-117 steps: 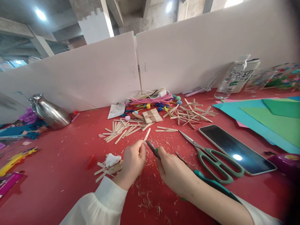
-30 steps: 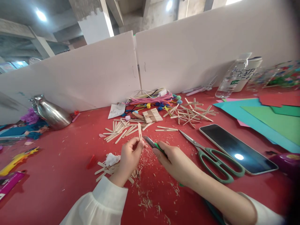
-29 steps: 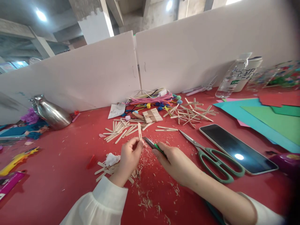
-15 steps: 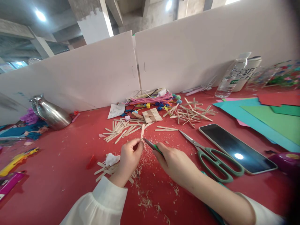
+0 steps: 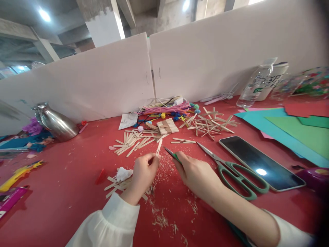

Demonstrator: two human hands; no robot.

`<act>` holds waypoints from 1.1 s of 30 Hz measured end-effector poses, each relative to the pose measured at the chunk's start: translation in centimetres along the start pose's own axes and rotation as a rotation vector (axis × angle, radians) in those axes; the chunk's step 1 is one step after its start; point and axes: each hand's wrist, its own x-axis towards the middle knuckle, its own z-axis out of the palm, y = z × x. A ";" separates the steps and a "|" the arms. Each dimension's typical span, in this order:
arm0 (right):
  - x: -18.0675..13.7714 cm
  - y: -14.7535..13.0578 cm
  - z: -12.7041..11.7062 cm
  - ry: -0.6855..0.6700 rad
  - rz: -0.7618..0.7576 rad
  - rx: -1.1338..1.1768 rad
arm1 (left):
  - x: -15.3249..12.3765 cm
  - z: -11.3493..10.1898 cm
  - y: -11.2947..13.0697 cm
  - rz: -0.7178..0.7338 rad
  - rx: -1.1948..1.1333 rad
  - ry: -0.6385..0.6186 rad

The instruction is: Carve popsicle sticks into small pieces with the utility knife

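Between the thumb and fingers of my left hand (image 5: 144, 175) a wooden craft stick (image 5: 159, 146) is pinched, tilted upward, with a dark slot-like mark near its lower end. My right hand (image 5: 196, 175) is closed around a small knife (image 5: 169, 152) with a green handle. The blade points up and left, a little apart from the stick. Wood shavings (image 5: 161, 219) lie scattered on the red table (image 5: 84, 212) below and between my hands. Beside my left wrist is a pile of craft sticks (image 5: 113, 187) with a crumpled white piece (image 5: 123, 174) on top.
Scissors (image 5: 236, 175) and a phone (image 5: 262, 163) lie right of my right hand. Ahead are loose sticks (image 5: 133, 142), a bundled stack (image 5: 168, 126) and pipe cleaners (image 5: 164, 109). A metal jug (image 5: 56, 123) stands left; coloured paper (image 5: 288, 133) and a bottle (image 5: 255, 84) are right.
The knife tip has moved off the stick, up and slightly right, leaving a small gap. In my left hand the stick now leans more to the right.
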 end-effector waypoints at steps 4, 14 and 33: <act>-0.2 -0.3 0.1 -0.002 -0.054 0.019 | 0.1 0.1 -0.2 -0.042 -0.083 0.013; -0.6 -0.9 -0.1 -0.033 -0.091 -0.103 | 0.0 0.1 -0.5 -0.040 -0.070 -0.003; -1.7 -2.4 -0.4 0.018 -0.108 -0.373 | -0.3 0.1 0.3 -0.030 -0.125 -0.012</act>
